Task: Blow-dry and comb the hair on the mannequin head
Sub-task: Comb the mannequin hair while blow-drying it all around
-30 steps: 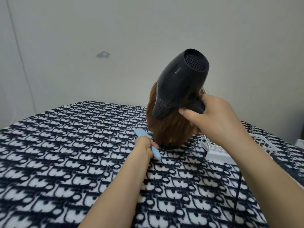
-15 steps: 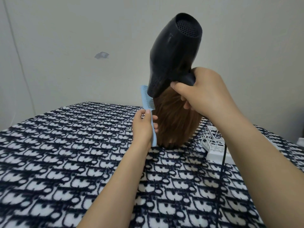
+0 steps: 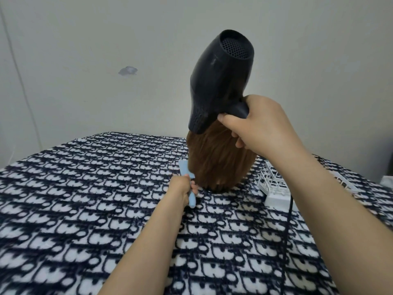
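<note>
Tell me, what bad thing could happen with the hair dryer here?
The hair dryer points its nozzle right against the brown hair, so that spot might overheat. Its black cord trails beside the white rack and might snag it. The comb, low in the left hand, might tug strands.

I am looking down at the mannequin head (image 3: 221,165) standing on the patterned blanket (image 3: 85,209), toward its far edge and in front of the wall (image 3: 106,50). My right hand (image 3: 261,126) is holding the hair dryer (image 3: 219,79) directly above the head, its nozzle pointing down at the hair. My left hand (image 3: 180,188) is gripping the comb (image 3: 188,182) low against the head's left side. A wire rack (image 3: 276,186) is sitting on the blanket just right of the head, behind my right forearm. The dryer's cord (image 3: 286,241) is hanging down at the right, in front of the rack.
</note>
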Available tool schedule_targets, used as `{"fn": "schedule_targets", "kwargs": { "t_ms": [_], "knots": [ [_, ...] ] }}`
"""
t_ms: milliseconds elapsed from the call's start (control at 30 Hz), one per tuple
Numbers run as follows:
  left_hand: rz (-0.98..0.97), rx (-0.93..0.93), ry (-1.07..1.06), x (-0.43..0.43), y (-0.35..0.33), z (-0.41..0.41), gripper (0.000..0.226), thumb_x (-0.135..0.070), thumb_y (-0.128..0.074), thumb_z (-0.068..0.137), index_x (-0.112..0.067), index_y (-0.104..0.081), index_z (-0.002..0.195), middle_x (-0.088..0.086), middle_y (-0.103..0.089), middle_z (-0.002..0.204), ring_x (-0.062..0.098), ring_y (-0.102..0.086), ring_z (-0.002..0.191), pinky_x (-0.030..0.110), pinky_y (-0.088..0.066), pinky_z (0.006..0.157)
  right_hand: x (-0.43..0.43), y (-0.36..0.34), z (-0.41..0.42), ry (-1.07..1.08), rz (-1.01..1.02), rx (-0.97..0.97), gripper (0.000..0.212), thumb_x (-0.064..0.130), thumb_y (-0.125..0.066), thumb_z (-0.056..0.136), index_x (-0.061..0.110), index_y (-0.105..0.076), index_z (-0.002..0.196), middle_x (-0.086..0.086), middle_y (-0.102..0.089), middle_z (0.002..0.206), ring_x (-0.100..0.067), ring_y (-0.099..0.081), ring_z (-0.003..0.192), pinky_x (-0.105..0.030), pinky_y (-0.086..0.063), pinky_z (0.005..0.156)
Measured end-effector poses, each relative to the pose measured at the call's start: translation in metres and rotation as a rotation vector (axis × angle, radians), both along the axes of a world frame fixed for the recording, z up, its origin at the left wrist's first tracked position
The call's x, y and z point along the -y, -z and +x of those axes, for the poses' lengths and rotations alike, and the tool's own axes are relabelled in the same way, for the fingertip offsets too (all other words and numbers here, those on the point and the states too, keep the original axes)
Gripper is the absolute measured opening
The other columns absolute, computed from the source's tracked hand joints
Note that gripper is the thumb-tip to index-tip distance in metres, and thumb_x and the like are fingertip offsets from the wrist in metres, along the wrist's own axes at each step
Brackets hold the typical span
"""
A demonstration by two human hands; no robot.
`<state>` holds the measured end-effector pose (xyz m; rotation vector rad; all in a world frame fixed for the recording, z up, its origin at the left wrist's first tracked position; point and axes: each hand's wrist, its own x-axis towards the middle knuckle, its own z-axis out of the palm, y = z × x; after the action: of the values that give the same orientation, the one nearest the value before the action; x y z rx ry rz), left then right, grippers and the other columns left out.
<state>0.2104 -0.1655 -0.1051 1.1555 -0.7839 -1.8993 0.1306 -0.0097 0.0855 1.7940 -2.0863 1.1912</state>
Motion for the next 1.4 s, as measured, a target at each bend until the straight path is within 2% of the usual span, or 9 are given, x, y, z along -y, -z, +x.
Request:
{"fn": "schedule_targets", "kwargs": {
  "t_ms": [67,133,300,500,700,867,1100,1267,1400],
  "knots": [
    [0.090,0.036,-0.031,0.004,0.008,0.004,0.025,-0.008,-0.027,0.104,-0.006,-0.043,0.085,0.006,-0.038,0.066,0.014,-0.028,0.049,0.018,-0.028,0.032,-0.001,0.002,0.000,0.001,0.012,-0.014,0.022,0.040,-0.067,0.090,0.023,-0.057,0.079,0.002,-0.070,0.072,-0.018,-0.069,0.046,-0.047,-0.061,0.063],
    [0.116,0.085,-0.078,0.006,0.010,0.008,0.022,-0.002,-0.024,0.101,-0.004,-0.046,0.102,0.009,-0.041,0.069,0.016,-0.030,0.048,0.025,-0.030,0.038,-0.002,0.003,-0.001,0.007,0.034,-0.017,0.025,0.041,-0.066,0.090,0.018,-0.060,0.084,0.000,-0.071,0.070,-0.019,-0.070,0.048,-0.048,-0.061,0.065],
    [0.052,0.091,-0.183,0.007,-0.003,0.007,0.043,0.001,-0.019,0.097,-0.006,-0.038,0.135,0.006,-0.038,0.065,0.017,-0.030,0.044,0.022,-0.030,0.037,-0.006,0.005,-0.003,0.003,0.079,0.001,0.028,0.042,-0.066,0.091,0.015,-0.064,0.097,-0.001,-0.073,0.072,-0.019,-0.072,0.051,-0.048,-0.062,0.067],
    [-0.204,-0.099,-0.333,-0.016,-0.048,-0.002,0.025,-0.013,-0.032,0.103,-0.003,-0.041,0.124,0.006,-0.042,0.074,0.014,-0.039,0.051,0.025,-0.038,0.041,-0.013,0.008,-0.009,0.014,0.047,0.011,0.029,0.044,-0.067,0.091,0.015,-0.064,0.094,-0.001,-0.072,0.072,-0.015,-0.070,0.046,-0.046,-0.062,0.063],
    [-0.259,-0.213,-0.126,-0.055,-0.069,-0.022,0.023,-0.016,-0.035,0.104,-0.002,-0.042,0.121,0.013,-0.054,0.091,0.022,-0.063,0.062,0.029,-0.055,0.047,-0.022,0.007,-0.012,0.004,-0.013,0.006,0.025,0.043,-0.068,0.090,0.022,-0.058,0.079,0.002,-0.069,0.064,-0.008,-0.065,0.040,-0.034,-0.055,0.054],
    [-0.136,-0.184,-0.001,-0.062,-0.057,-0.027,0.021,-0.016,-0.037,0.104,-0.004,-0.039,0.122,0.013,-0.054,0.096,0.029,-0.067,0.063,0.039,-0.057,0.058,-0.029,0.009,-0.016,0.046,0.044,-0.023,0.031,0.044,-0.068,0.090,0.015,-0.062,0.081,0.001,-0.067,0.060,-0.006,-0.063,0.040,-0.029,-0.045,0.049],
    [0.026,-0.069,0.009,-0.054,-0.034,-0.038,0.041,-0.011,-0.033,0.104,-0.012,-0.029,0.144,0.012,-0.049,0.106,0.038,-0.064,0.063,0.044,-0.051,0.051,-0.039,0.017,-0.029,0.075,0.082,-0.012,0.029,0.045,-0.068,0.090,0.018,-0.060,0.082,0.003,-0.065,0.061,-0.001,-0.061,0.038,-0.017,-0.037,0.036],
    [0.169,-0.068,0.016,-0.048,-0.021,-0.032,0.043,-0.013,-0.025,0.105,-0.011,-0.028,0.147,0.012,-0.039,0.147,0.044,-0.062,0.102,0.050,-0.048,0.053,-0.048,0.023,-0.041,0.047,0.039,0.084,0.021,0.042,-0.070,0.089,0.025,-0.060,0.083,0.006,-0.065,0.058,-0.003,-0.063,0.039,-0.012,-0.036,0.035],
    [0.213,-0.058,-0.040,-0.040,-0.015,-0.027,0.042,-0.013,-0.019,0.105,-0.006,-0.034,0.144,0.013,-0.040,0.147,0.044,-0.063,0.102,0.050,-0.047,0.054,-0.055,0.028,-0.049,0.062,0.026,0.138,0.023,0.042,-0.070,0.089,0.021,-0.063,0.084,0.013,-0.068,0.055,-0.006,-0.065,0.041,-0.021,-0.043,0.044]
  ]
}}
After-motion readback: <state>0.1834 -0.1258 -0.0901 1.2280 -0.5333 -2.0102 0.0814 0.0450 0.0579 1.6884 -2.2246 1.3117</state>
